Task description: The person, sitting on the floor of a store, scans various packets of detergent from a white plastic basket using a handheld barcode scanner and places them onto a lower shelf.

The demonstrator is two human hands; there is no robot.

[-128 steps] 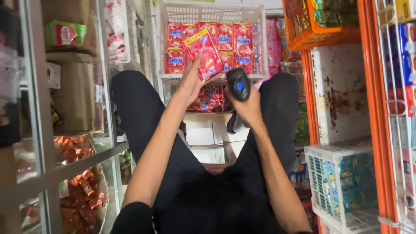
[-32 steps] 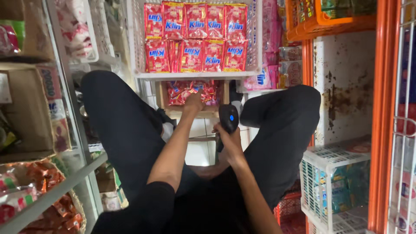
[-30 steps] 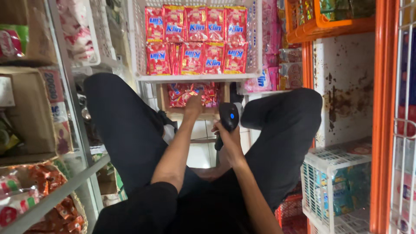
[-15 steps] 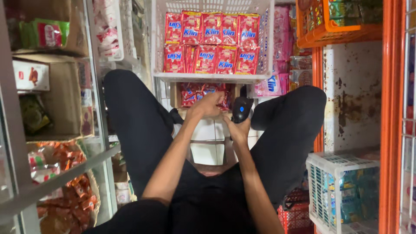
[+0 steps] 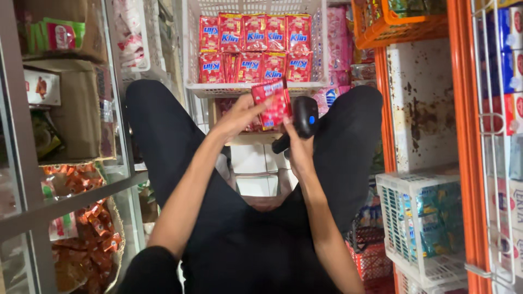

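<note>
Upright, red sachet (image 5: pixel 272 103) pinched in left hand (image 5: pixel 235 117); right hand (image 5: pixel 297 148) clasps scanner (image 5: pixel 303 121).

Left hand (image 5: pixel 237 117): a second ago reaching into low shelf under white basket (image 5: pixel 256 90), no packet in grip; half second ago drawn back beside scanner; now raised, red packet (image 5: pixel 272 103) pinched in fingers, held upright before basket front.

Right hand (image 5: pixel 298 149): scanner (image 5: pixel 302 121) brought close, head now just beside packet's right edge, blue button facing camera.

Four seconds ago: comparable pose, packet held higher against basket's rows.

View: shifted slightly since half second ago; basket and knees appear lower in frame.
</note>
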